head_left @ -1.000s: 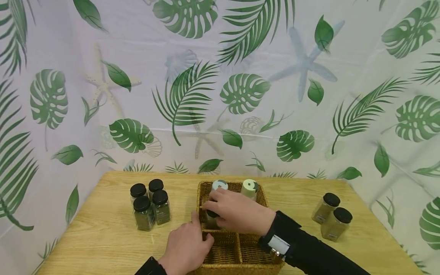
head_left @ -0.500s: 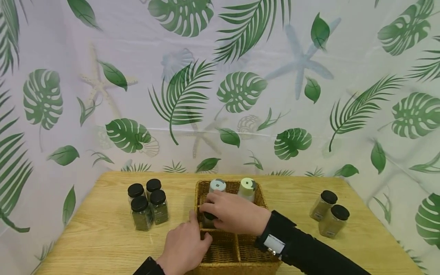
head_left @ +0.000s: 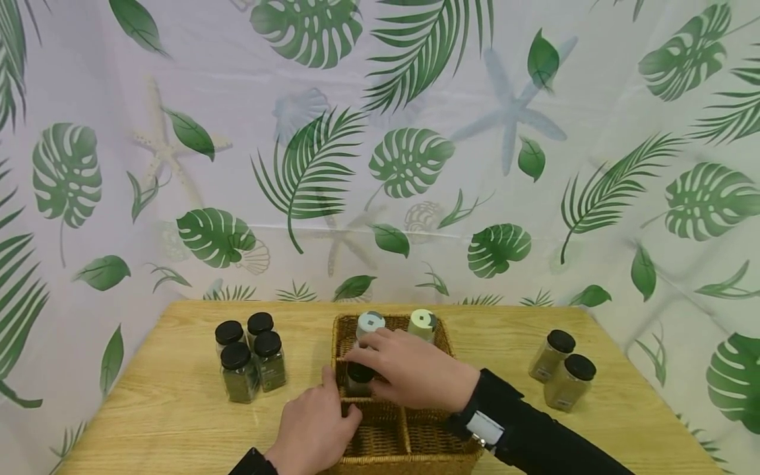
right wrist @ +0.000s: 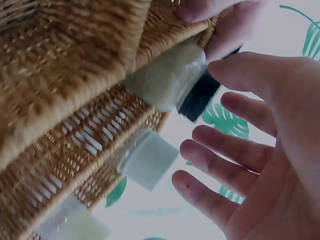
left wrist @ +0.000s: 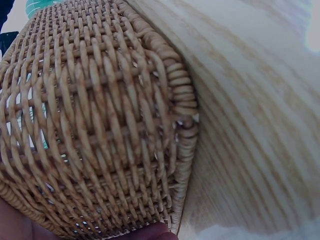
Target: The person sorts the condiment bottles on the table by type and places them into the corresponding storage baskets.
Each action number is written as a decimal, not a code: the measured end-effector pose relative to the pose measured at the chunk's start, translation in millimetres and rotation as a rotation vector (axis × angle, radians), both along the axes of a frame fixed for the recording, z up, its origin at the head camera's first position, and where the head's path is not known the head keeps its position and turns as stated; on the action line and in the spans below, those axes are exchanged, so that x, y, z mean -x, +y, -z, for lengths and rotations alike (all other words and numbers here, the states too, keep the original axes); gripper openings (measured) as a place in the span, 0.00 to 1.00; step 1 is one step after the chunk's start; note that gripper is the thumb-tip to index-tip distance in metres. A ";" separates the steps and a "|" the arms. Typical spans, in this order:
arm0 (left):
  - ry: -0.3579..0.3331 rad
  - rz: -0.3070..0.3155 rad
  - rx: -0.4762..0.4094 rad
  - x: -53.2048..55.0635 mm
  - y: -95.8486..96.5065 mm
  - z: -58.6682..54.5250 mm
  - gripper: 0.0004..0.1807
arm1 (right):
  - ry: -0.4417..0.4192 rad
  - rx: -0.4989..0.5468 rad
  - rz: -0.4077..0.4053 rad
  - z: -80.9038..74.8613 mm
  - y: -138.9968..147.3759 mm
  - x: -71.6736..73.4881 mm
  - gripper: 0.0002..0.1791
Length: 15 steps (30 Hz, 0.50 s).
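A wicker basket (head_left: 410,464) with several compartments stands at the table's front middle. My left hand (head_left: 313,425) grips its left wall, thumb inside and index finger along the outside; the woven side (left wrist: 95,110) fills much of the left wrist view. In the middle-left compartment sits a spice jar (right wrist: 167,77) with a black lid. My right hand (head_left: 410,369) is over it, its fingers spread apart around the lid, the thumb tip right at the lid's edge in the right wrist view. Behind it in the basket are a light-blue-topped container (head_left: 371,323) and a pale-yellow-topped container (head_left: 423,321).
Several black-lidded jars (head_left: 240,376) of dark green contents stand grouped on the table (head_left: 178,422) to the left. Two black-lidded jars (head_left: 568,384) of tan contents stand at the right. A leaf-patterned cloth (head_left: 380,165) hangs behind the table.
My right hand's fingers have loosened from the jar's black lid, which now shows more. My left hand stays on the basket wall. The head view has shifted slightly.
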State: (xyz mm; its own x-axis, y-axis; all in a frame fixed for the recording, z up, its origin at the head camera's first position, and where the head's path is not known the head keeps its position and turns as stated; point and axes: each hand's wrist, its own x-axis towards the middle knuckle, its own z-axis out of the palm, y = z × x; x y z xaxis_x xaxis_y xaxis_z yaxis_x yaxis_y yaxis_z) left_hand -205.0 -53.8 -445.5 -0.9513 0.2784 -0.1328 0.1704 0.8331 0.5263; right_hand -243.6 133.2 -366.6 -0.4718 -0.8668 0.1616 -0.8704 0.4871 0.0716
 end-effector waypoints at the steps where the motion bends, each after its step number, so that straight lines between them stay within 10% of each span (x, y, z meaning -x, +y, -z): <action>1: 0.000 -0.001 0.004 0.1 0.5 -0.3 0.43 | 0.006 0.006 0.012 -2.0 3.1 -1.0 0.26; 15: 0.004 -0.003 0.011 -0.5 1.3 2.4 0.44 | 0.083 0.134 0.212 -35.5 92.0 -4.4 0.19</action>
State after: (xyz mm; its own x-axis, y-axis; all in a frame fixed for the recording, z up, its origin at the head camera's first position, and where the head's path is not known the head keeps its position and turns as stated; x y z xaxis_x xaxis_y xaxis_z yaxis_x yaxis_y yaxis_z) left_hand -204.5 -52.5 -447.8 -0.9526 0.2741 -0.1320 0.1698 0.8393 0.5165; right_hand -239.3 225.2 -331.1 -0.6205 -0.7185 0.3142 -0.7421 0.6675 0.0608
